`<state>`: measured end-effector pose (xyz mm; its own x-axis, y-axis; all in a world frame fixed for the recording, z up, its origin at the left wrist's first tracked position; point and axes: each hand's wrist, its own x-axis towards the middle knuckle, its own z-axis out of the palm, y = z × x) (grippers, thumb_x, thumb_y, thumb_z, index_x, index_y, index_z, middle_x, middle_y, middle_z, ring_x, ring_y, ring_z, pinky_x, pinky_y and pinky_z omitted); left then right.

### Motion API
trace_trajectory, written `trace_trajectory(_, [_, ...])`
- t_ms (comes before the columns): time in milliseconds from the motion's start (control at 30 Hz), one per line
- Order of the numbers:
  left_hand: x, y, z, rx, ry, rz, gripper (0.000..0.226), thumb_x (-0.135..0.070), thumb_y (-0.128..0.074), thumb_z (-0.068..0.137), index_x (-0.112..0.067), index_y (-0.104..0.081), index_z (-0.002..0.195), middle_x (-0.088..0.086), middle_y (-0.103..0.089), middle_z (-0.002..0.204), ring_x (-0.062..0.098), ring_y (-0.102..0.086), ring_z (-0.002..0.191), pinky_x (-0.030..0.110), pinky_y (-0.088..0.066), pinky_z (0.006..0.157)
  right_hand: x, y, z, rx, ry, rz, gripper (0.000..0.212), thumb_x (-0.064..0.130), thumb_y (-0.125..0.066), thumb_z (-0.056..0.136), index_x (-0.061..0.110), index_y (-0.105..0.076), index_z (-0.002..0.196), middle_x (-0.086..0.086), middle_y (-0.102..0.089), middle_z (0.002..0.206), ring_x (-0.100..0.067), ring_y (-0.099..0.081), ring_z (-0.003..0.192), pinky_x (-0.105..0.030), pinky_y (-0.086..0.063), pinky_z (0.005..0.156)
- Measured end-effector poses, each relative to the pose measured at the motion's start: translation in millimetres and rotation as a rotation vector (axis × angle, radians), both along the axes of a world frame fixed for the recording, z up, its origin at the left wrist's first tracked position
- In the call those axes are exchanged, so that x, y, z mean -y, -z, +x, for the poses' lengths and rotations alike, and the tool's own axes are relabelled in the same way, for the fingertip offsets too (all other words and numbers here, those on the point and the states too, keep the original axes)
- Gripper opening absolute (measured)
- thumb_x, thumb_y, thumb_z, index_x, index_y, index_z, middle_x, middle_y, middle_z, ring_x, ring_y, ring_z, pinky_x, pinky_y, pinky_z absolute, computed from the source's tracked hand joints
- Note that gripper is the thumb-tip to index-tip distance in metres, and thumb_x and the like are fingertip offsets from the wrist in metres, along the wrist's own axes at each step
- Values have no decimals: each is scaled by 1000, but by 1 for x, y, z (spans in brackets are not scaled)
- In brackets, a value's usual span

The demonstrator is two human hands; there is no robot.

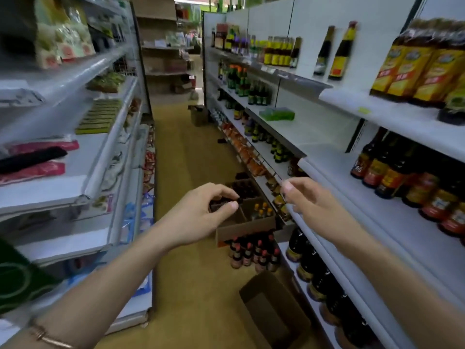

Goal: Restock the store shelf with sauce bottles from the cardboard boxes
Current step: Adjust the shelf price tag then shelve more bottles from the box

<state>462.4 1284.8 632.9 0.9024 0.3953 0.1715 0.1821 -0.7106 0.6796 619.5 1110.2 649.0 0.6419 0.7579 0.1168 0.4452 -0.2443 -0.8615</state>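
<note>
Aisle, restock. Our left hand [198, 217] hangs over the boxes [245, 212], fingers curled, apparently pinching something dark; we cannot tell what. Right hand [309, 200] loosely curled, holding nothing, near the shelf [392, 222] edge. Loose bottles [254, 253] stand on the floor beside the boxes, likely staged for shelving.

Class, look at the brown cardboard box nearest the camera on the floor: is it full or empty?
Empty: the brown cardboard box lies open toward the camera, showing only bare dark interior, no bottles inside.

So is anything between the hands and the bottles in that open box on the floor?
Nothing visible. Both the left hand and right hand hang empty above the open cardboard box, whose bottles sit uncovered.
</note>
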Motion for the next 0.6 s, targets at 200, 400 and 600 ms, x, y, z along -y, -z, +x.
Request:
trace_trajectory(200, [-67, 37, 70, 5, 58, -64, 30, -36, -53, 96, -42, -52, 125, -16, -56, 121, -1, -51, 113, 21, -42, 96, -58, 42, 50, -68, 61, -62, 31, 51, -46, 93, 33, -55, 117, 15, -61, 112, 0, -57, 108, -28, -47, 97])
trace_trajectory(400, [-143, 51, 157, -91, 92, -70, 40, -37, -52, 97, -43, -43, 135, -11, -54, 122, 7, -58, 103, 30, -51, 89, -150, 76, 127, -159, 95, -9, 53, 64, -44, 78, 31, -58, 117, 15, -62, 113, -2, -58, 109, -33, -48, 99])
trace_trajectory(600, [-228, 36, 243, -139, 124, -9, 25, -34, -53, 97, -33, -60, 121, -15, -61, 114, -1, -57, 104, 12, -46, 85, -228, 77, 213, -211, 125, 21, 10, 47, -48, 94, 40, -55, 97, 13, -62, 103, -5, -59, 103, -28, -49, 92])
